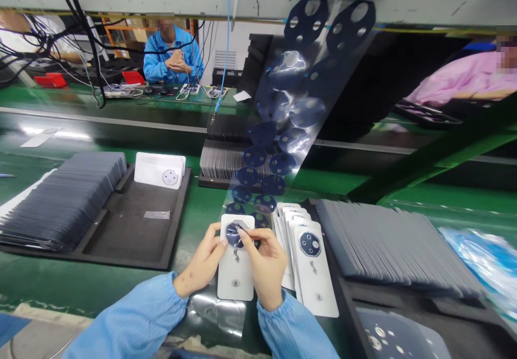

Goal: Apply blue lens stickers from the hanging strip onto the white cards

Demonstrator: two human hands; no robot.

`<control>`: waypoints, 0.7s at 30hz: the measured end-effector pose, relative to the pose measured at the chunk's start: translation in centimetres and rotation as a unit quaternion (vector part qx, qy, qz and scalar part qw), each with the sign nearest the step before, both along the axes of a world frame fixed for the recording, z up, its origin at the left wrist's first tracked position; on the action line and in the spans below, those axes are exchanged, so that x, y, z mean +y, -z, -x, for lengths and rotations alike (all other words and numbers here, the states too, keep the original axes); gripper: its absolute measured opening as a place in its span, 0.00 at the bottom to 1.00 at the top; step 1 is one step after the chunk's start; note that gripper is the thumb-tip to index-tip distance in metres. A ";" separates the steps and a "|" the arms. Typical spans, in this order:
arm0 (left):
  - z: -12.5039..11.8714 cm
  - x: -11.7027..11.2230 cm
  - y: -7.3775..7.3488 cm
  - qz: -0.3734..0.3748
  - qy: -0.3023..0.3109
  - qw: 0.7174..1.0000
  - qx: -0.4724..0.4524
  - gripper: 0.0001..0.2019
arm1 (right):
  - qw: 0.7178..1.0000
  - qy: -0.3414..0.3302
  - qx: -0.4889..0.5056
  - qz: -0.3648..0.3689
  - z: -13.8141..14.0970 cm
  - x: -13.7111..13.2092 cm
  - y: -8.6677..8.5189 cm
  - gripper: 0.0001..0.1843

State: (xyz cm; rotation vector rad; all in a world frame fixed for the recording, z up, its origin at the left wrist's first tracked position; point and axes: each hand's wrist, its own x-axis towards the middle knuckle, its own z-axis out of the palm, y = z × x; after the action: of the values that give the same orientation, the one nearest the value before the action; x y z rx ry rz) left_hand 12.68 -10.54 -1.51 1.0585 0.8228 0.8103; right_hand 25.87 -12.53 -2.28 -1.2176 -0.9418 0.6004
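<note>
A white phone back panel (pixel 236 270) with dark printed characters lies upright in front of me. My left hand (pixel 203 261) is closed on its left edge, thumb near the top. Over the panel's octagonal camera area sits a dark round film sticker (pixel 231 234) with holes. My right hand (pixel 267 265) pinches at this sticker's right side, its fingertips close together. Just behind the panel hangs a clear strip with dark stickers (pixel 254 156), coming down from the shelf. To the right of my right hand is a fanned stack of white panels (pixel 317 278), the top one bearing a dark sticker.
A black tray (pixel 131 230) with a row of grey panels (pixel 68 203) stands left. Another row of panels (pixel 396 240) fills a tray at right, beside blue plastic wrap (pixel 484 267). Black cables (pixel 86 30) hang overhead. A person in blue (pixel 172 57) sits across the line.
</note>
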 end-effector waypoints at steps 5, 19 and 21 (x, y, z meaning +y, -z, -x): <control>0.0 0.0 0.1 0.003 0.003 1.000 -0.004 0.20 | 1.000 -0.001 -0.007 0.004 0.0 0.0 0.1 0.07; 0.2 0.0 0.2 -0.010 0.016 1.000 0.002 0.21 | 0.999 0.005 -0.031 -0.004 0.2 -0.1 0.1 0.07; 0.2 0.0 0.3 -0.007 0.012 1.000 0.000 0.21 | 0.999 0.006 -0.034 0.000 0.2 -0.1 0.1 0.07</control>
State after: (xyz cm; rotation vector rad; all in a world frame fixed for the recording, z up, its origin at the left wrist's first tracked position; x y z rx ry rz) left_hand 12.50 -10.52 -1.80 1.0783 0.8034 0.7962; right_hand 25.63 -12.63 -2.37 -1.2490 -0.9908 0.5525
